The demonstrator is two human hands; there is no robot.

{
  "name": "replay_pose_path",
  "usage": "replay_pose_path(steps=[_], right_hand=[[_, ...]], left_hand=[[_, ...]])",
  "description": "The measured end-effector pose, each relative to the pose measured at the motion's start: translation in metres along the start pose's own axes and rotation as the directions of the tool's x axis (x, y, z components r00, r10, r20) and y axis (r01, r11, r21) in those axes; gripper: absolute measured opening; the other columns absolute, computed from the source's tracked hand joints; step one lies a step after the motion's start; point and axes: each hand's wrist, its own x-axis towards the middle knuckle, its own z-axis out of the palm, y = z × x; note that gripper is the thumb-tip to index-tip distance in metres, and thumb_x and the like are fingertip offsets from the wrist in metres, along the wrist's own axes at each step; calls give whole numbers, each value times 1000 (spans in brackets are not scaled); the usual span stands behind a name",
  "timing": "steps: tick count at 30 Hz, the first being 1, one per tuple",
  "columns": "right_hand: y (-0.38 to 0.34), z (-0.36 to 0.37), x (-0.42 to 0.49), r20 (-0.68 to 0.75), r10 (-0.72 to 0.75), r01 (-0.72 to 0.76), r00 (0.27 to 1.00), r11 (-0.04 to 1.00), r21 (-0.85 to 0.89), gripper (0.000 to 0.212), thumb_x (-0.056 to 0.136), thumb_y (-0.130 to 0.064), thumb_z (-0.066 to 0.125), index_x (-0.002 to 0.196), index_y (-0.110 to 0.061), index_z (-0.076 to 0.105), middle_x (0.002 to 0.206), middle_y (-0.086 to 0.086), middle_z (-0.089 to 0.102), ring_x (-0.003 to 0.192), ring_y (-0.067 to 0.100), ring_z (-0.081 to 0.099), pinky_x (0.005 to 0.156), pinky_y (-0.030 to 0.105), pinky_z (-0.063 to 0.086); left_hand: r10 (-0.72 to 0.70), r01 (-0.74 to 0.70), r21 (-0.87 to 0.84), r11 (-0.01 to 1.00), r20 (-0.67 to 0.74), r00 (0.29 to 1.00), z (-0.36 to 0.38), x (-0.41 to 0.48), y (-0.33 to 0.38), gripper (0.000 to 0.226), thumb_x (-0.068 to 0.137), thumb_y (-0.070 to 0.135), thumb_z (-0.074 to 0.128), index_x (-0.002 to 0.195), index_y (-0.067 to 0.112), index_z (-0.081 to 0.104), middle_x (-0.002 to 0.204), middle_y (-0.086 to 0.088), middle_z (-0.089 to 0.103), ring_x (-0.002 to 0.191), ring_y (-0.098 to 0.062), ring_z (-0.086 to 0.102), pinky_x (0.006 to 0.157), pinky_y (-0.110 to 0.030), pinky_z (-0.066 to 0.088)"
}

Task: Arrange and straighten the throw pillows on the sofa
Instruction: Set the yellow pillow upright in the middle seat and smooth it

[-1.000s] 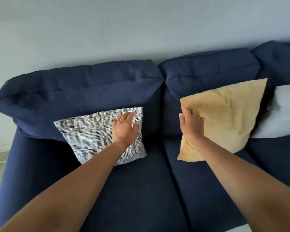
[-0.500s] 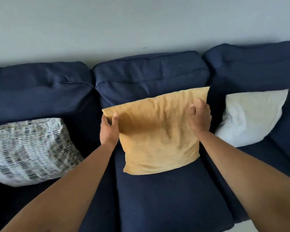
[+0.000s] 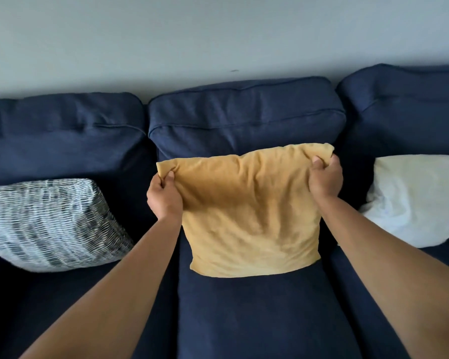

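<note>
A mustard yellow pillow point(image 3: 249, 216) stands on the middle seat of the dark blue sofa point(image 3: 244, 120), leaning against the middle back cushion. My left hand point(image 3: 163, 198) pinches its upper left corner. My right hand point(image 3: 324, 177) grips its upper right corner. The fabric bunches under both grips. A black-and-white woven pillow point(image 3: 49, 224) rests on the left seat, tilted against the back. A white pillow point(image 3: 415, 200) leans on the right seat, partly cut off by the frame edge.
A plain grey wall point(image 3: 218, 35) rises behind the sofa. The front part of the middle seat cushion point(image 3: 257, 314) lies below the yellow pillow, between my forearms.
My left hand left the woven pillow and moved to the yellow one. Both hands shifted from the yellow pillow's sides up to its top corners and closed on them. The view swung right.
</note>
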Motion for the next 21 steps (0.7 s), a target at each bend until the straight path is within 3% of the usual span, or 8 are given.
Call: replay_pose_path(steps=[4,7,9,12,14,16,18,21], right_hand=[[-12,-2,2,-140,-19,29,990,997,71,25,103,-28,42,116,-11,54,102,-5,57,102,25,61,93,38,45],[-9,-1,-2,-211,-4,30,978,993,117,27,103,-24,38,120,-9,53,110,2,61,99,22,59,85,29,39],[-4,2,-6,-187,-12,29,982,996,86,27,104,-24,38,122,-9,51,111,1,60,97,21,58,96,38,42],[-4,6,-7,-155,-18,19,988,1000,3,30,103,-25,40,127,-10,49,121,6,59,106,27,59,106,54,36],[-7,7,-5,-196,-37,18,980,995,-94,41,100,-23,46,140,-13,43,137,11,50,121,31,53,108,52,30],[-13,5,-11,-240,-207,161,948,967,-197,57,96,-20,51,149,-14,33,149,12,40,133,28,44,107,50,27],[-22,8,-24,-183,-483,419,856,856,-303,61,95,-21,49,152,-15,29,157,11,33,144,24,33,109,46,24],[-27,34,-60,103,-738,720,667,603,-343,58,102,-30,40,156,-17,24,165,3,16,153,20,12,116,44,15]], left_hand=[[118,-118,-26,993,-36,992,-2,-3,17,26,96,36,59,70,34,59,64,24,61,60,8,52,62,-7,41],[175,-176,-20,984,-43,984,-2,-4,16,25,97,37,57,73,41,60,68,27,62,64,9,54,65,-8,43],[140,-141,-12,990,-43,989,-4,-1,8,18,99,38,55,82,39,63,73,25,64,70,8,57,72,-14,46],[89,-88,27,996,-42,995,-6,4,3,21,99,42,54,114,32,65,93,21,66,95,-4,63,80,-16,45],[114,-113,50,992,-21,993,-6,6,7,43,98,43,54,140,35,49,119,21,60,115,-8,57,92,-17,41],[252,-242,165,956,-42,967,-3,4,13,66,96,38,56,155,31,28,153,4,41,141,-18,37,114,-35,32],[517,-481,394,783,19,856,4,-4,18,71,95,33,53,158,20,25,165,-10,22,152,-28,17,123,-47,12],[761,-858,405,316,432,484,25,-31,11,59,101,32,43,155,11,34,164,-15,20,153,-36,12,122,-53,0]])
